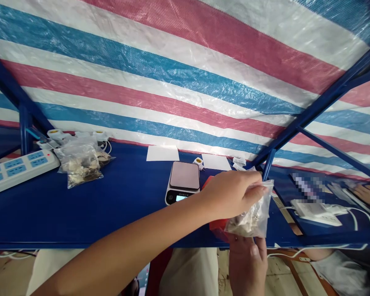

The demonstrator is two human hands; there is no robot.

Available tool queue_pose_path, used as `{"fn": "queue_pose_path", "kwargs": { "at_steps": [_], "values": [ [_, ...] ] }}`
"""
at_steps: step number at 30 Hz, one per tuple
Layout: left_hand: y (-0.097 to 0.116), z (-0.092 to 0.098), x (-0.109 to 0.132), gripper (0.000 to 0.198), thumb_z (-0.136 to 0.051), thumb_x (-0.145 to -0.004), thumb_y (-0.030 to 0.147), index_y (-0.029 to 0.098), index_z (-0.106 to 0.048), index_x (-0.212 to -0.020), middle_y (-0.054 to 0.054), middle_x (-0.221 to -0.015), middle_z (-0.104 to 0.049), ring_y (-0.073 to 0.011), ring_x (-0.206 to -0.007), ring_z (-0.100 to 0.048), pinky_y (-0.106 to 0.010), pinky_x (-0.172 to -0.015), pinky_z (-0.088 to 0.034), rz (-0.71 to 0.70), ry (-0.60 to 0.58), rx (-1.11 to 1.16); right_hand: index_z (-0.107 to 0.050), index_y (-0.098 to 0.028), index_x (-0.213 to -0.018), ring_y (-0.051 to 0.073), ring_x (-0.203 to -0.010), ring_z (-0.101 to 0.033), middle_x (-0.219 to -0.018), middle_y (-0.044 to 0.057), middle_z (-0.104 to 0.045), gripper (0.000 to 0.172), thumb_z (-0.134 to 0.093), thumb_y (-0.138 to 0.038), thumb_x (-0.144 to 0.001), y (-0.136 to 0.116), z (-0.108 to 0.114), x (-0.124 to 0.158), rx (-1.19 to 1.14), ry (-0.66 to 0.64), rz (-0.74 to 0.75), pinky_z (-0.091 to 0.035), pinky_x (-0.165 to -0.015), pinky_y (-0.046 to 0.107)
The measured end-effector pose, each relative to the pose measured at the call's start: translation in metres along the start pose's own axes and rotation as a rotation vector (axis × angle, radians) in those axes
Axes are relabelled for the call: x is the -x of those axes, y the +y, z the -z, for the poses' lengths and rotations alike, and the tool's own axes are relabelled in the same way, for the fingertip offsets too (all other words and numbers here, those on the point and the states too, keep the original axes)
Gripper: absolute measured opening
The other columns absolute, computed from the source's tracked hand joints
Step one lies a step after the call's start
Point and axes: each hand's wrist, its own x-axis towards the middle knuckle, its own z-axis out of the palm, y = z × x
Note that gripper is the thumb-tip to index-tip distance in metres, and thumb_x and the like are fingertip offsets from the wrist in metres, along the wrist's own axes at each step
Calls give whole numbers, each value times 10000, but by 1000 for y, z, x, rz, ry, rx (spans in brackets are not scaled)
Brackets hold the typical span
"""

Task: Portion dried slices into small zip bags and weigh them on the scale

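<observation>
My left hand (242, 193) reaches across from the lower left, its thumb and fingers closed on the top of a clear zip bag (254, 218). Pale, flaky pieces show inside this bag, but I cannot make out their kind. Under the bag's lower edge is my right hand (248, 261), with its thumb bent and its fingertips mostly hidden behind the plastic. Whether it grips anything does not show. Behind both hands, partly covered, sits a red container or bag (217, 226). A small digital scale (185, 176) with a lit display stands left of them, its plate bare.
More clear bags of dried pieces (84, 168) lie at the left, beside a white power strip (21, 170). White paper sheets (163, 153) and a small white plug (198, 163) rest along the back. A blue frame post (269, 164) rises at right; another person's hand (368, 193) is beyond.
</observation>
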Motion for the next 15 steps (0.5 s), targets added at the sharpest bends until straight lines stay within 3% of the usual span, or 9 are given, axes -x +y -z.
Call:
{"fn": "queue_pose_path", "kwargs": {
  "at_steps": [4, 8, 11, 15],
  "values": [
    [9, -14, -1, 308, -369, -1043, 449, 194, -538, -998, -48, -965, -698, -139, -824, -626, -308, -627, -341, 0, 58, 0, -703, -265, -1181, 241, -1108, -701, -1152, 50, -760, 342, -721, -385, -862, -25, -31, 7, 3, 83, 0, -571, -970, 448],
    [13, -19, -1, 318, -354, -1044, 467, 198, -518, -1001, -43, -956, -679, -129, -802, -612, -310, -612, -337, -25, 36, 10, -674, -253, -1270, 246, -1261, -623, -1331, 60, -694, 408, -599, -426, -909, -52, -54, 6, -11, 176, -10, -543, -1030, 434],
    [14, -17, -2, 305, -366, -1038, 458, 202, -503, -947, -31, -902, -658, -112, -733, -583, -313, -600, -335, -51, -7, 8, -655, -237, -1327, 286, -1341, -558, -1389, 84, -658, 478, -594, -417, -889, -65, -55, 3, -6, 264, -20, -557, -1009, 468],
    [11, -14, -2, 308, -388, -1025, 476, 211, -476, -896, -13, -793, -615, -110, -687, -554, -320, -588, -328, -81, -35, 51, -633, -231, -1367, 338, -1312, -573, -1330, 113, -678, 549, -637, -462, -870, -70, -50, -1, -3, 303, -86, -550, -995, 540]
  ]
}}
